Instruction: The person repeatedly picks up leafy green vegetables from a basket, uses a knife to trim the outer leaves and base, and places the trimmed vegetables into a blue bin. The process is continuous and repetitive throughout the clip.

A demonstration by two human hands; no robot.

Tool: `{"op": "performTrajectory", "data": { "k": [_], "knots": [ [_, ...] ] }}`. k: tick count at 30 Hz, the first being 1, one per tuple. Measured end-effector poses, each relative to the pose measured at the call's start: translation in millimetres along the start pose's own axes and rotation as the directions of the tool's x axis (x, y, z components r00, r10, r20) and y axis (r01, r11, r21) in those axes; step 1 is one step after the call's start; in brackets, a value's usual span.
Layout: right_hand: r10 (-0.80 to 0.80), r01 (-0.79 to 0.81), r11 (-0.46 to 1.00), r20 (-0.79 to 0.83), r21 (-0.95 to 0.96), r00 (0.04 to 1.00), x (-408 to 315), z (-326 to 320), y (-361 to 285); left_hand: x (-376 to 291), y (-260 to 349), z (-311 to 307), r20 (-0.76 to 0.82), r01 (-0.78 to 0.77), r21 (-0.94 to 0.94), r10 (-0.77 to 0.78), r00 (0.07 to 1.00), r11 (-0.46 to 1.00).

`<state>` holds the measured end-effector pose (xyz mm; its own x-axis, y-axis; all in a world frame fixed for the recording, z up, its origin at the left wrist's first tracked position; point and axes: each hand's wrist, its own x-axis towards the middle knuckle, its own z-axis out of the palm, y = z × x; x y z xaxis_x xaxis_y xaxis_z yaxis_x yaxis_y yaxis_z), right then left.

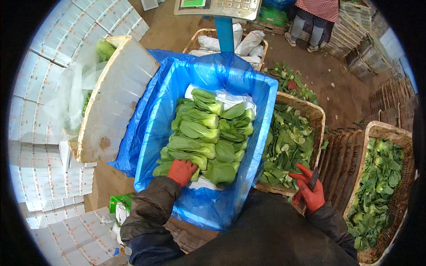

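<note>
My left hand (182, 172), in a red glove, rests on the near-left end of rows of bok choy (199, 131); whether its fingers grip a head cannot be told. The bok choy lies in two columns on white sheeting inside a crate lined with blue plastic film (266, 116). My right hand (309, 193), also red-gloved, is right of this crate, holding a small knife (313, 179) with the dark blade pointing up and some fingers extended. Beneath and beyond it, a crate (319, 133) holds loose leaves and trimmings.
A scale (218, 8) on a blue post stands behind the lined crate. A foam box (116, 103) leans at left before stacked white cartons (36, 79). Another bok choy crate (369, 133) is at right. Trimmings (286, 79) lie on the floor; a person (313, 23) stands farther back.
</note>
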<state>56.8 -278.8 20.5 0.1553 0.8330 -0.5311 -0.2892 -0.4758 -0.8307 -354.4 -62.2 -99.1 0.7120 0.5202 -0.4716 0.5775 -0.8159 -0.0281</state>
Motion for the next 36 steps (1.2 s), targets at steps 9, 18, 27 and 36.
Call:
{"op": "performTrajectory", "data": {
  "k": [9,18,27,36],
  "knots": [
    [0.207,-0.205,0.978,0.037,-0.047,0.978,-0.9,4.9,27.0,-13.9,7.7,8.5,-0.44,0.048,-0.54,-0.331,0.835,0.84],
    [0.223,-0.184,0.931,-0.091,0.315,0.971,-78.2,-99.1,13.5,4.8,3.2,25.8,-0.339,0.218,-0.129,-0.25,0.907,0.967],
    [0.008,-0.721,0.062,-0.722,-0.69,0.692,-218.9,-373.6,115.7,134.5,150.9,-171.9,-0.562,-0.231,-0.437,-0.063,0.825,0.869],
    [-0.406,-0.133,0.637,-0.477,-0.759,0.779,-254.4,-318.0,-11.6,171.8,459.1,-237.6,-0.389,-0.551,-0.779,0.459,0.799,0.299]
  ]
}}
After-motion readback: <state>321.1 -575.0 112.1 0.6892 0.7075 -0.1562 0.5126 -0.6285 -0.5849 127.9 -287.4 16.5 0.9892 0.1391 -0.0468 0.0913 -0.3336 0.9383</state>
